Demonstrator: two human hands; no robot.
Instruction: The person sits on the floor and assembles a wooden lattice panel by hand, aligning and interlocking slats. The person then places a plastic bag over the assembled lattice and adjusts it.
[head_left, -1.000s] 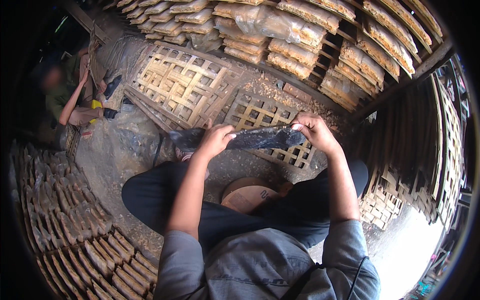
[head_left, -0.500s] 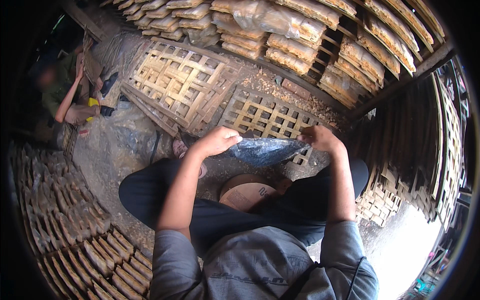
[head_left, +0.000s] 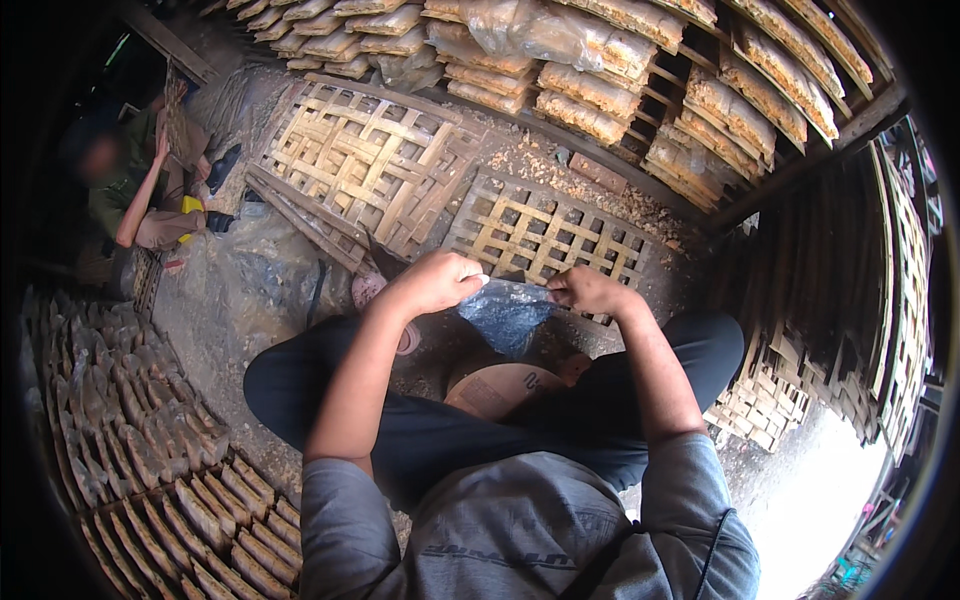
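Observation:
A clear, bluish plastic sheet point(head_left: 508, 318) hangs between my two hands, above my crossed legs. My left hand point(head_left: 440, 282) pinches its left upper corner. Its other upper corner is gripped by my right hand point(head_left: 592, 292), fingers closed. The top edge runs nearly straight across, and the lower part sags to a point. Just beyond the sheet lies a woven bamboo lattice panel point(head_left: 545, 235) on the floor. Below it, a round tan-topped object point(head_left: 492, 388) sits between my legs.
More lattice panels point(head_left: 345, 160) lie stacked at the far left. Filled slabs point(head_left: 590, 100) line racks along the back, and others point(head_left: 150, 450) stand at lower left. Upright bamboo panels point(head_left: 890, 290) lean at right. A seated co-worker point(head_left: 140, 190) is at far left, beside crumpled plastic point(head_left: 265, 260).
My right hand has moved left, closer to my left hand. The plastic sheet's span has narrowed, and it droops lower in the middle.

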